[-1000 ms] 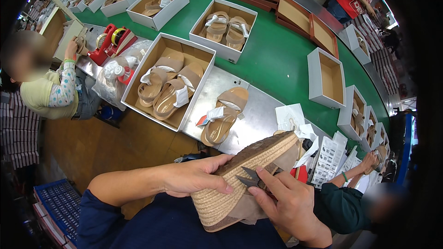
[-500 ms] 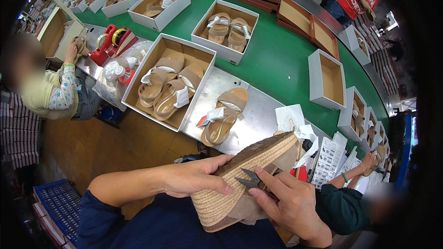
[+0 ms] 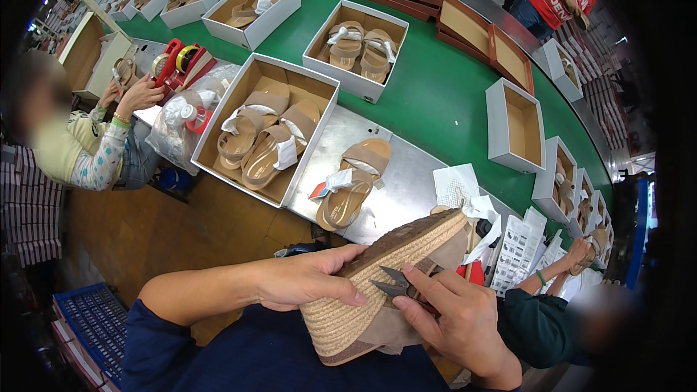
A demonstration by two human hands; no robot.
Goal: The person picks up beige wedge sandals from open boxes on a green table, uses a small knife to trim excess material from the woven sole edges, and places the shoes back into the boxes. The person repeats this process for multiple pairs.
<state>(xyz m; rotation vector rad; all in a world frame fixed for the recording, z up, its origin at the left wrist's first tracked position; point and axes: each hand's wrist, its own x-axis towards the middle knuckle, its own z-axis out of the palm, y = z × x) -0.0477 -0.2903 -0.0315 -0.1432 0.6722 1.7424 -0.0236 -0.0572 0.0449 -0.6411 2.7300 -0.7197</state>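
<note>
While the left hand (image 3: 312, 276) presses its thumb against the braided-rope side of a thick wedge sandal (image 3: 341, 327), slanted above the lap, the right hand (image 3: 461, 316) pinches pointed dark metal snips (image 3: 393, 282), blades parted over the rope; whether they touch it is hard to tell. The left fingertips behind the sole and most of the snips' handles are hidden. Beyond, a tan strapped sandal (image 3: 343, 202) lies on the smooth metal counter (image 3: 410, 178), near a white cardboard box (image 3: 314, 144); farther off stretches a flat green surface (image 3: 435, 94), its far end cut off.
</note>
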